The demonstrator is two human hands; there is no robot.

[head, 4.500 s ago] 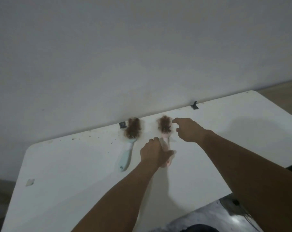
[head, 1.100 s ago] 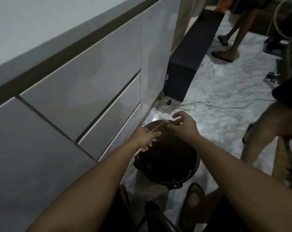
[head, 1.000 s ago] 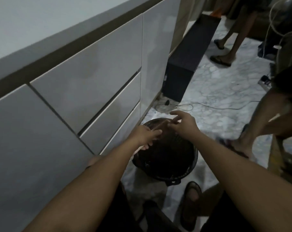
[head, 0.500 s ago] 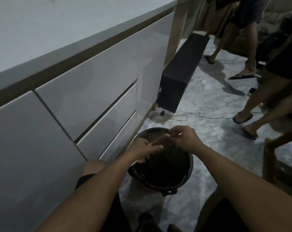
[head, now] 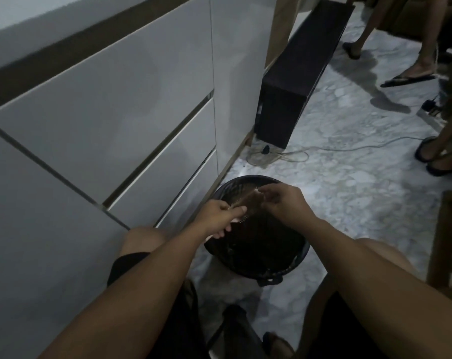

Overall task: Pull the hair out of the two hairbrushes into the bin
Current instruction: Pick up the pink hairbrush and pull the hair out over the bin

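Left hand (head: 216, 212): fingers curled round the hairbrush (head: 241, 203) handle, just above the black bin (head: 256, 270).
Hair (head: 251, 202): light, soft mat; likely peels off gripped at its edge.
Right hand (head: 282, 203): fingers pinching the hair at the brush head.

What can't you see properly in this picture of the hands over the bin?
All in the head view:
- Hairbrush: its handle is hidden inside the left hand; dim light blurs the bristles.
- Hair: brown against the dark bin, so how much is left can't be told.
- Right hand: whether its fingertips pinch hair is too small to tell.
- Bin's inside: too dark.
- Second hairbrush: not in view.
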